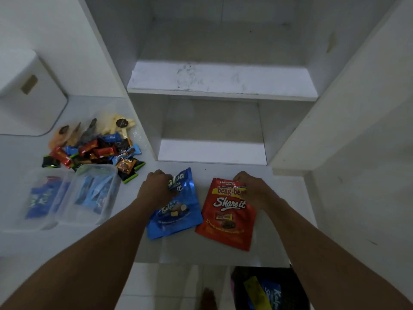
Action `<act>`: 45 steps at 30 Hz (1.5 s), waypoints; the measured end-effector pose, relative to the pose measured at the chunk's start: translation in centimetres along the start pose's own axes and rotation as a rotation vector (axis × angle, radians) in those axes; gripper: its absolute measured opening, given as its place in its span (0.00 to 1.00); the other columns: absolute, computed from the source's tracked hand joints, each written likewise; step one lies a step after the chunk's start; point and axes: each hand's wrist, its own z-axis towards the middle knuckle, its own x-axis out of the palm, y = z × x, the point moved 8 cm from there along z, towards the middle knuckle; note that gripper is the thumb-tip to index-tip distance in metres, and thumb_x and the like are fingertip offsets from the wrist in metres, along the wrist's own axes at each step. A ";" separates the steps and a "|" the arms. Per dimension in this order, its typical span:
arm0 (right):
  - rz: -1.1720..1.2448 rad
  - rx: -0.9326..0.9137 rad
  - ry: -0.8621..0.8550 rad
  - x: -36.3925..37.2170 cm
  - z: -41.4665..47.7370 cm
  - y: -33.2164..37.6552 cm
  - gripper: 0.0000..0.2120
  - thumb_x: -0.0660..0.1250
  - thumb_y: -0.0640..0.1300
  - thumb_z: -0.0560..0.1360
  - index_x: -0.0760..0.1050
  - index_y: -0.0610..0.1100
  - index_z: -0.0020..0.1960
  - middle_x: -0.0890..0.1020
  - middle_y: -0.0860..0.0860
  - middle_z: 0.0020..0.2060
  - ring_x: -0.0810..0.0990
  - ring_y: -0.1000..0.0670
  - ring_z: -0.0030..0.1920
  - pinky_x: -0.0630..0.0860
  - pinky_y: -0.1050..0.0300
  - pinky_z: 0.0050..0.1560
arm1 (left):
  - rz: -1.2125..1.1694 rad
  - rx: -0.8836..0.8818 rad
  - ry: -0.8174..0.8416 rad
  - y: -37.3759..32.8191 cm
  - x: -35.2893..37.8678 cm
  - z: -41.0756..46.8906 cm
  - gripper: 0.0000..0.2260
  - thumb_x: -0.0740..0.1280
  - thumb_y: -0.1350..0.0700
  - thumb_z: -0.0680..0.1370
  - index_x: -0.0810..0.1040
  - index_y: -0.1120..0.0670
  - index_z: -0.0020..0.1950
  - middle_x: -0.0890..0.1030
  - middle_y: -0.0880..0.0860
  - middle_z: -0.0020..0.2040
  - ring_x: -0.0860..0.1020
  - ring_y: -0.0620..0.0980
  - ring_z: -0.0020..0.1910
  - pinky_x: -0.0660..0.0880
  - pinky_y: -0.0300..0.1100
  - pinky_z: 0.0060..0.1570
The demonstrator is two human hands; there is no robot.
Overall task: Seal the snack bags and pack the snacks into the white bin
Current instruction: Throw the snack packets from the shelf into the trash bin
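A blue snack bag lies on the white counter in the middle. My left hand grips its folded top edge. Right beside it lies a red "beng-beng Share it" bag, and my right hand holds its top right corner. A white bin stands at the far left against the wall. A pile of small wrapped snacks in red, blue, black and beige lies between the bin and the bags.
Two clear plastic tubs with blue packets inside sit at the left front. White open shelves rise behind the bags. Below the counter edge a dark bag with blue and yellow packs rests on the tiled floor.
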 end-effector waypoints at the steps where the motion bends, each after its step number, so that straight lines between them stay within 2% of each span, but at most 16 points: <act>1: 0.002 -0.017 -0.008 -0.5 -0.4 0.2 0.18 0.65 0.39 0.75 0.71 0.52 0.62 0.81 0.48 0.57 0.82 0.49 0.50 0.82 0.52 0.50 | -0.005 0.014 -0.005 -0.3 -0.7 -0.1 0.15 0.73 0.45 0.70 0.79 0.55 0.47 0.79 0.57 0.47 0.78 0.58 0.50 0.76 0.48 0.45; 3: -0.015 -0.050 -0.009 -1.5 -1.4 0.8 0.25 0.66 0.38 0.75 0.71 0.51 0.71 0.78 0.49 0.64 0.81 0.50 0.54 0.78 0.60 0.50 | 0.022 0.040 -0.034 -0.8 -2.6 -0.5 0.14 0.72 0.42 0.70 0.80 0.52 0.45 0.82 0.55 0.43 0.80 0.56 0.46 0.78 0.47 0.45; 5: -0.003 -0.039 0.001 -2.7 -2.7 1.5 0.27 0.66 0.38 0.76 0.68 0.52 0.73 0.78 0.48 0.65 0.81 0.51 0.52 0.77 0.64 0.46 | 0.039 0.088 -0.072 -1.7 -4.9 -0.9 0.14 0.70 0.41 0.70 0.80 0.51 0.44 0.82 0.54 0.42 0.81 0.56 0.45 0.78 0.47 0.46; 10: -0.047 -0.032 -0.121 -6.9 -7.6 4.1 0.28 0.65 0.39 0.77 0.67 0.53 0.74 0.79 0.47 0.63 0.81 0.48 0.57 0.77 0.58 0.55 | 0.005 0.261 -0.044 -5.3 -9.8 -2.9 0.12 0.69 0.47 0.74 0.78 0.50 0.54 0.84 0.52 0.50 0.82 0.54 0.49 0.76 0.46 0.50; 14: -0.088 0.009 -0.297 -9.9 -13.5 5.3 0.29 0.65 0.39 0.75 0.68 0.56 0.74 0.80 0.46 0.64 0.80 0.45 0.60 0.76 0.56 0.59 | -0.015 0.411 -0.079 -8.8 -13.2 -5.7 0.19 0.71 0.48 0.73 0.77 0.50 0.62 0.84 0.53 0.54 0.82 0.55 0.52 0.77 0.47 0.52; 17: -0.088 0.072 -0.430 -10.8 -19.2 5.3 0.26 0.64 0.42 0.77 0.68 0.57 0.73 0.79 0.47 0.65 0.79 0.44 0.62 0.75 0.56 0.60 | -0.051 0.531 -0.115 -11.7 -14.9 -9.0 0.27 0.73 0.49 0.72 0.70 0.49 0.69 0.83 0.55 0.56 0.82 0.57 0.52 0.78 0.50 0.51; 20: -0.113 0.169 -0.533 -10.5 -25.3 4.5 0.25 0.64 0.43 0.78 0.67 0.56 0.74 0.79 0.45 0.65 0.78 0.41 0.63 0.75 0.53 0.59 | -0.043 0.659 -0.144 -14.4 -15.1 -13.1 0.37 0.75 0.49 0.71 0.61 0.45 0.76 0.83 0.55 0.57 0.82 0.58 0.51 0.77 0.46 0.49; 24: -0.081 0.319 -0.610 -8.7 -33.2 2.7 0.27 0.63 0.43 0.79 0.64 0.57 0.75 0.79 0.43 0.63 0.79 0.41 0.60 0.77 0.50 0.57 | -0.107 0.806 -0.107 -17.7 -13.8 -18.5 0.40 0.74 0.53 0.73 0.55 0.42 0.78 0.82 0.56 0.57 0.81 0.57 0.49 0.78 0.45 0.48; 28: -0.027 0.436 -0.654 -6.2 -40.2 0.0 0.27 0.62 0.41 0.79 0.63 0.57 0.75 0.79 0.43 0.63 0.79 0.41 0.59 0.77 0.50 0.56 | -0.149 0.903 -0.036 -21.6 -11.2 -23.0 0.42 0.72 0.55 0.74 0.49 0.36 0.78 0.82 0.58 0.55 0.81 0.56 0.47 0.80 0.51 0.47; 31: 0.006 0.512 -0.672 -3.9 -44.3 -2.8 0.28 0.62 0.41 0.78 0.63 0.58 0.75 0.79 0.43 0.62 0.79 0.41 0.59 0.77 0.49 0.56 | -0.119 0.969 0.015 -24.9 -8.1 -26.2 0.43 0.70 0.57 0.76 0.43 0.36 0.78 0.83 0.60 0.49 0.80 0.56 0.42 0.79 0.49 0.42; 35: 0.026 0.585 -0.670 -0.4 -47.5 -7.9 0.29 0.61 0.39 0.78 0.64 0.58 0.75 0.80 0.44 0.62 0.79 0.41 0.58 0.77 0.50 0.54 | -0.120 0.993 0.118 -28.7 -2.3 -29.3 0.40 0.67 0.59 0.78 0.45 0.36 0.78 0.81 0.59 0.53 0.80 0.55 0.45 0.78 0.46 0.46; 37: 0.047 0.602 -0.672 1.7 -47.9 -10.8 0.28 0.61 0.39 0.78 0.64 0.58 0.75 0.80 0.44 0.63 0.79 0.41 0.59 0.77 0.50 0.54 | -0.117 0.984 0.148 -30.1 1.6 -29.8 0.39 0.66 0.60 0.79 0.45 0.36 0.78 0.81 0.60 0.54 0.80 0.57 0.47 0.78 0.48 0.49; 39: 0.065 0.609 -0.661 4.1 -47.3 -14.1 0.28 0.62 0.40 0.78 0.64 0.58 0.75 0.80 0.44 0.63 0.78 0.40 0.60 0.77 0.49 0.55 | -0.078 0.976 0.162 -31.3 6.3 -29.9 0.39 0.65 0.60 0.79 0.44 0.35 0.77 0.82 0.59 0.47 0.81 0.58 0.44 0.80 0.53 0.47; 41: 0.075 0.618 -0.646 6.8 -46.0 -17.5 0.28 0.62 0.42 0.78 0.63 0.58 0.75 0.79 0.44 0.63 0.78 0.40 0.60 0.77 0.50 0.55 | -0.021 0.955 0.167 -32.3 11.4 -29.2 0.38 0.64 0.59 0.80 0.44 0.36 0.77 0.78 0.56 0.34 0.79 0.56 0.35 0.79 0.52 0.38; 43: 0.097 0.623 -0.625 9.7 -43.9 -21.1 0.28 0.61 0.41 0.79 0.62 0.57 0.76 0.79 0.45 0.63 0.78 0.41 0.60 0.76 0.51 0.55 | 0.011 0.916 0.165 -32.9 16.4 -27.8 0.36 0.63 0.58 0.80 0.45 0.37 0.78 0.76 0.56 0.30 0.77 0.55 0.31 0.76 0.50 0.32; 45: 0.132 0.623 -0.595 12.8 -41.4 -24.5 0.29 0.61 0.41 0.79 0.61 0.57 0.77 0.79 0.45 0.63 0.78 0.42 0.61 0.75 0.52 0.55 | 0.017 0.880 0.191 -32.9 21.7 -25.9 0.36 0.63 0.59 0.80 0.45 0.37 0.78 0.76 0.57 0.30 0.77 0.56 0.31 0.76 0.50 0.32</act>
